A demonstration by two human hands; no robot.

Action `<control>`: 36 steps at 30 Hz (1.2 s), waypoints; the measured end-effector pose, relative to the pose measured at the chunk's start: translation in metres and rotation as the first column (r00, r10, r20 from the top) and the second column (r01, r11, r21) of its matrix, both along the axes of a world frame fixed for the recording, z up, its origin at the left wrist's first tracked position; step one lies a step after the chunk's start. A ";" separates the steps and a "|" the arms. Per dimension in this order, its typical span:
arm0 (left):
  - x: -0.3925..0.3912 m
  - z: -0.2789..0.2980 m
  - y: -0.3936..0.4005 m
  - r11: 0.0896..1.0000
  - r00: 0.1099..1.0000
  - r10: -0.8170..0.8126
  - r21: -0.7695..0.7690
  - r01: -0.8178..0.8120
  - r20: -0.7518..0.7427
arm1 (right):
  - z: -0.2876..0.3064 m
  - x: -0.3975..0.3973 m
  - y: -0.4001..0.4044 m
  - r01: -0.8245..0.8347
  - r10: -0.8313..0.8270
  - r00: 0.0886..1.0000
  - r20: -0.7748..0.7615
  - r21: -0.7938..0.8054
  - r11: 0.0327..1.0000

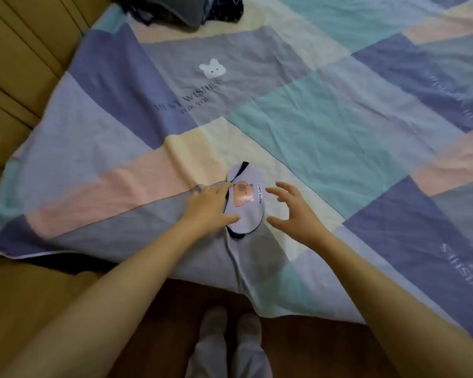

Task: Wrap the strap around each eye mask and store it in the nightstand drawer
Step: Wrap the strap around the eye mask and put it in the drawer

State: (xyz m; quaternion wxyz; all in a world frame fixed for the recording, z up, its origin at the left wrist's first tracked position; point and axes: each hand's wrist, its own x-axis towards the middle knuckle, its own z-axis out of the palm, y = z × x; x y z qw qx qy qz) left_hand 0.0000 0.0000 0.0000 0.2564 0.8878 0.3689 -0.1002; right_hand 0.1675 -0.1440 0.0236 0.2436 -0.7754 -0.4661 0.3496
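Tan padded headboard (19, 85) runs down the left; patchwork bedspread (325, 126) hangs over the near bed edge above dark wood floor (298, 350). Left hand (212, 207) lies flat on the lilac capybara eye mask (246, 200), pinning its left side and the dark strap (236, 174). Right hand (295, 208) hovers just beside the mask, fingers spread, gripping nothing. Wide clear quilt to the right. Dark pile of fabric (175, 9) at top edge.

Both bare forearms extended forward, left hand (212, 204) palm down, fingers flat and together, pressing, right hand (294, 211) just beside it, raised, fingers spread and curled, empty
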 end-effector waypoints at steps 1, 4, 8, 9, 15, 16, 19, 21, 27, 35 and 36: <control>0.004 -0.009 -0.003 0.999 1.000 0.000 -0.034 -0.001 -0.017 | -0.011 -0.001 0.000 0.019 -0.019 1.000 -0.021 -0.022 1.000; 0.013 -0.035 -0.010 0.993 0.997 0.081 -0.086 -0.080 0.009 | -0.038 -0.005 0.001 0.048 -0.052 0.996 -0.066 -0.065 0.997; 0.023 -0.040 -0.008 0.892 0.887 0.411 -0.293 -0.344 0.211 | -0.055 -0.006 0.011 0.111 -0.122 0.978 -0.169 -0.071 0.991; 0.026 -0.035 -0.007 0.876 0.866 0.443 -0.318 -0.363 0.233 | -0.055 -0.007 0.014 0.145 -0.157 0.964 -0.213 -0.072 0.987; 0.037 -0.009 -0.004 0.958 0.872 0.246 -0.245 -0.151 0.424 | -0.043 -0.007 0.026 0.423 -0.373 0.814 -0.445 0.014 0.906; 0.037 -0.004 -0.004 0.961 0.862 0.228 -0.247 -0.124 0.453 | -0.041 -0.005 0.027 0.453 -0.400 0.803 -0.441 0.017 0.891; 0.037 0.010 -0.006 0.950 0.819 0.245 -0.298 -0.095 0.520 | -0.036 0.000 0.030 0.542 -0.462 0.767 -0.445 0.064 0.838; 0.037 0.015 -0.005 0.956 0.827 0.236 -0.275 -0.103 0.511 | -0.032 0.002 0.030 0.498 -0.423 0.845 -0.327 0.193 0.846; 0.036 0.019 -0.003 0.995 0.923 0.095 -0.029 -0.091 0.373 | -0.022 -0.003 0.026 0.117 -0.130 0.991 0.021 0.323 0.939; 0.028 0.014 -0.001 0.979 0.833 0.148 0.039 -0.199 0.534 | -0.006 -0.012 0.021 0.193 -0.231 0.971 0.061 0.372 0.908; 0.029 0.015 0.000 0.982 0.824 0.184 -0.060 -0.180 0.536 | -0.004 -0.012 0.022 0.235 -0.257 0.966 0.009 0.374 0.897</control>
